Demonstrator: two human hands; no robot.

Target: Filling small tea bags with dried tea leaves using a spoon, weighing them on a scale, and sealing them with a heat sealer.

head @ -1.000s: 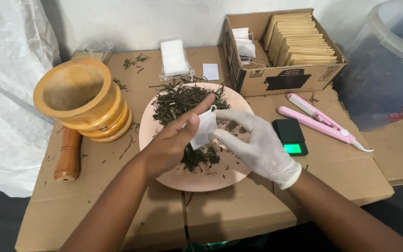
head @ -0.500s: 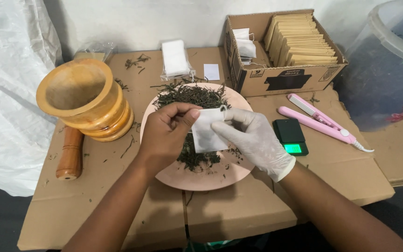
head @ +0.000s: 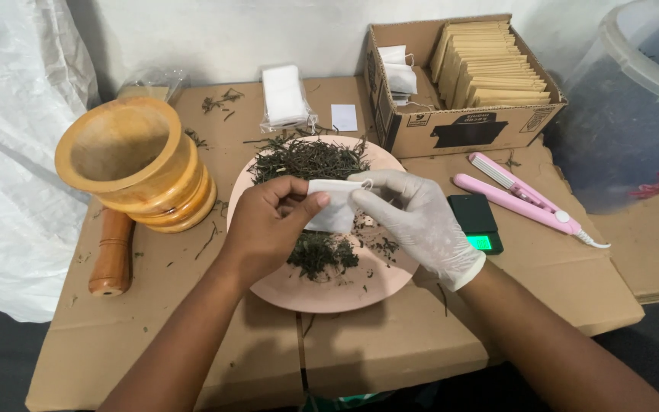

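My bare left hand (head: 268, 225) and my right hand (head: 413, 221), which wears a white glove, both pinch a small white paper tea bag (head: 332, 214) by its top edge. The bag hangs over a round pink plate (head: 322, 290) that holds dark dried leaves (head: 310, 160) in a far heap and a smaller near heap (head: 322, 252). Both hands are above the middle of the plate.
A wooden mortar (head: 135, 164) and pestle (head: 112, 252) stand at the left. A stack of white bags (head: 284, 95) lies behind the plate. An open cardboard box (head: 459, 126) with tan envelopes is at the back right. A small black scale (head: 478, 223) and a pink sealer (head: 524, 198) are on the right.
The hands have shifted from pinching leaves near the bag to holding the bag's top edge together. The bag now hangs flat between them.
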